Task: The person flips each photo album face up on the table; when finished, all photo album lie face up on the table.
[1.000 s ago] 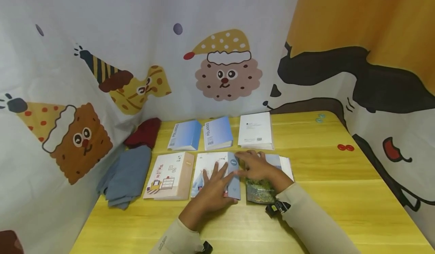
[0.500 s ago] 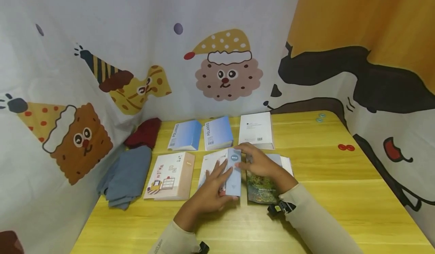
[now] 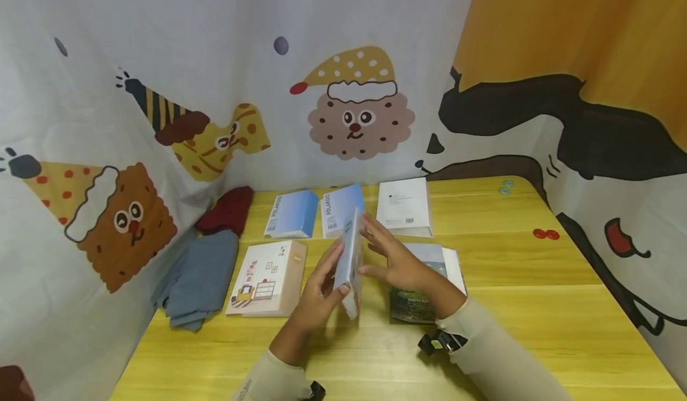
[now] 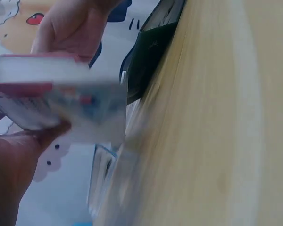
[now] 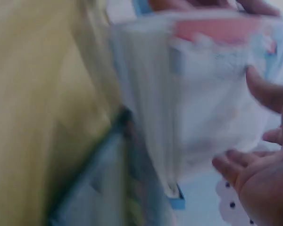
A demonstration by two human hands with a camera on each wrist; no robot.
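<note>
A photo album (image 3: 347, 264) with a pale blue spine stands on edge, tilted, over the middle of the table. My left hand (image 3: 315, 296) grips it from the left, with the thumb at its near end and the fingers along its side. On the other side, my right hand (image 3: 399, 264) has its fingers spread, with fingertips right at the far top edge and the thumb at the cover. The white and pink cover (image 5: 212, 103) faces it in the right wrist view. Beneath the right forearm lies a dark green photo album (image 3: 410, 308), partly hidden.
Left of the hands lies a cream and peach album (image 3: 265, 275). Behind are two blue albums (image 3: 292, 213) and a white one (image 3: 404, 205). Grey-blue cloth (image 3: 201, 281) and dark red cloth (image 3: 228, 209) lie at the left edge. Red rings (image 3: 546, 233) sit at the right.
The album lay flat under both hands; it is now turned up on edge. My left hand has gone from its cover to a grip on its side, and my right hand follows the edge.
</note>
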